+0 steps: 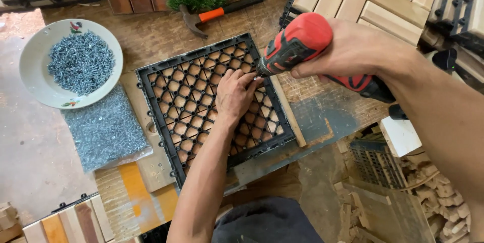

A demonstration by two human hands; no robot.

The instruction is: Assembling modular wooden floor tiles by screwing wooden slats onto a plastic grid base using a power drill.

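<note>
My right hand [353, 51] grips the drill [302, 43] upright while my left hand [234, 94] fingers pinch the screw steady on the grid [166, 106].

worn wooden workbench [166, 36] | grey concrete floor [30, 152] | daylight

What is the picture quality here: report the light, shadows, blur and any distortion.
Head view: soft, even daylight with no glare; only faint shadow under the left hand on the black plastic grid. The red drill in the right hand and the bowl of screws look sharp; the right forearm near the lens is slightly soft. Edges bend a little, wide-angle.
</note>
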